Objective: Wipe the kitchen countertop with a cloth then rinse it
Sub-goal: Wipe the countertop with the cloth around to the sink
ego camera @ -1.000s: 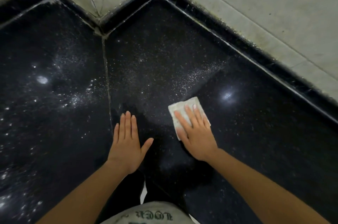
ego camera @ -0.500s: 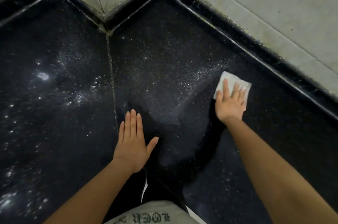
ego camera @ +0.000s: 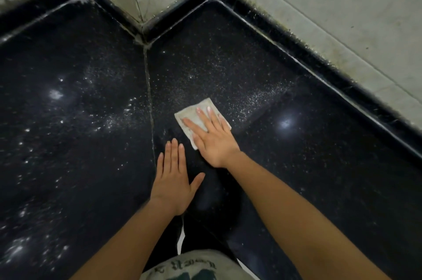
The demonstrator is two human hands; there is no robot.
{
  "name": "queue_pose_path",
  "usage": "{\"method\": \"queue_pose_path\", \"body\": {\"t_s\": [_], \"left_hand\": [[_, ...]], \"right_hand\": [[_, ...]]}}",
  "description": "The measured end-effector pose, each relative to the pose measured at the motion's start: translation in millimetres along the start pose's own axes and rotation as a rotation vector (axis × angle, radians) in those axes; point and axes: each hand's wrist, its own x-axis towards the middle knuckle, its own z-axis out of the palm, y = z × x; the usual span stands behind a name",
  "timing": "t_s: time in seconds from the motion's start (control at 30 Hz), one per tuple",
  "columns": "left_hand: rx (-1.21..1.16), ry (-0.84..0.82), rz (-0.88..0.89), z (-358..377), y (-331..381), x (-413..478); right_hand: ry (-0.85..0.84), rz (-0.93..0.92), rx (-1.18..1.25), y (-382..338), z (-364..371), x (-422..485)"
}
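Head camera looks down on a black speckled tabletop point(ego camera: 308, 165) that turns a corner under pale wall tiles point(ego camera: 331, 17). A thin seam point(ego camera: 149, 101) runs from the corner toward the person and divides the stone in two slabs.

The right hand point(ego camera: 213, 137) lies flat on a small pale cloth point(ego camera: 196, 115), just to the right of the seam. Its fingers point(ego camera: 201, 117) are stretched out and only a little spread, pressing the cloth down on the stone; they do not curl around it and nothing is pinched between them. The thumb points to the left across the near part of the cloth. The far corner of the cloth and its left edge show beyond the fingertips, and the palm covers the near right part.

The left hand point(ego camera: 174, 182) rests palm down on the bare tabletop, close beside the right wrist and nearer to the person. Its four fingers point(ego camera: 174, 154) are straight and held together, the thumb is spread out to the right. It holds nothing and does not touch the cloth.

White powdery specks point(ego camera: 260, 99) lie in a band beyond the cloth on the right slab, and more are scattered over the left slab. The stone around both hands looks darker and cleaner. Two bright reflections of light shine on the surface, one on each slab. At the bottom edge a piece of a printed shirt point(ego camera: 194, 266) is visible.
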Motion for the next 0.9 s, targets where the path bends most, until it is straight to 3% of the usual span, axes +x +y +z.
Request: {"method": "queue_pose_path", "body": {"t_s": [0.17, 0.37, 0.53, 0.6, 0.73, 0.9], "left_hand": [[-0.065, -0.010, -0.015, -3.3, 0.1, -0.9], [-0.052, -0.042, -0.006, -3.2, 0.0, 0.4], [-0.024, 0.027, 0.006, 9.8, -3.3, 1.8], [-0.029, 0.028, -0.002, 10.8, -3.9, 2.1], [-0.034, 0.032, -0.001, 7.5, -3.2, 2.9], [-0.038, 0.018, 0.001, 4.8, -4.0, 2.2]], "right_hand": [[-0.017, 0.112, -0.017, 28.0, -10.7, 0.1], [0.004, 0.250, -0.029, 59.9, 16.1, -90.8], [0.027, 0.486, 0.121, 18.2, 26.5, -111.6], [0.020, 0.439, 0.141, -6.8, 25.2, -89.9], [-0.005, 0.135, 0.129, -27.0, 9.4, -25.7], [-0.065, 0.053, 0.077, -16.8, -11.6, 13.3]]}}
